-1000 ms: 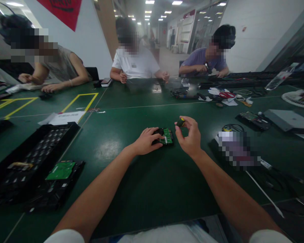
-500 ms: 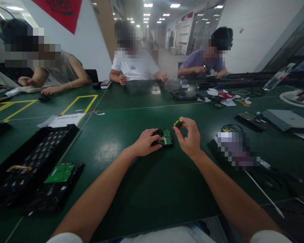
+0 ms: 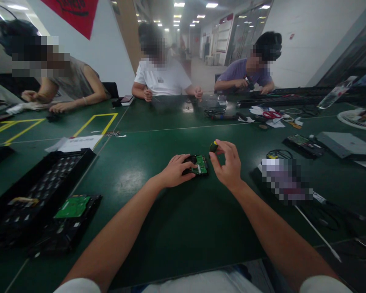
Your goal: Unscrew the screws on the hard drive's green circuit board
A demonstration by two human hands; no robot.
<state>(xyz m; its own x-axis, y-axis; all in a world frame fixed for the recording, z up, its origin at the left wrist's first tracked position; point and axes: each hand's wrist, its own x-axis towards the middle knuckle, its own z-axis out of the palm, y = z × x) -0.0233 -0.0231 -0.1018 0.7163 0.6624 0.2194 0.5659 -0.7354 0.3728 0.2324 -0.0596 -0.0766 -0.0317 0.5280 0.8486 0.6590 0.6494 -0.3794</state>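
Note:
A small hard drive with a green circuit board (image 3: 202, 163) lies on the dark green table (image 3: 183, 219), in front of me. My left hand (image 3: 180, 171) rests on the drive's left side, its fingers spread over the board and edge. Just right of the drive, my right hand (image 3: 227, 162) pinches a short yellow and black screwdriver (image 3: 213, 147) by its handle, raised above the table. The screwdriver's shaft is too small to make out.
To the left are a long black tray (image 3: 45, 187) and another drive with a green board (image 3: 72, 206). On the right sit a pixelated object (image 3: 285, 181), cables, a drive (image 3: 303, 145) and a grey box (image 3: 347, 145). Several people sit across the table.
The screwdriver's handle has turned a little in my right hand's fingers, showing less yellow. My left hand stays in place on the drive.

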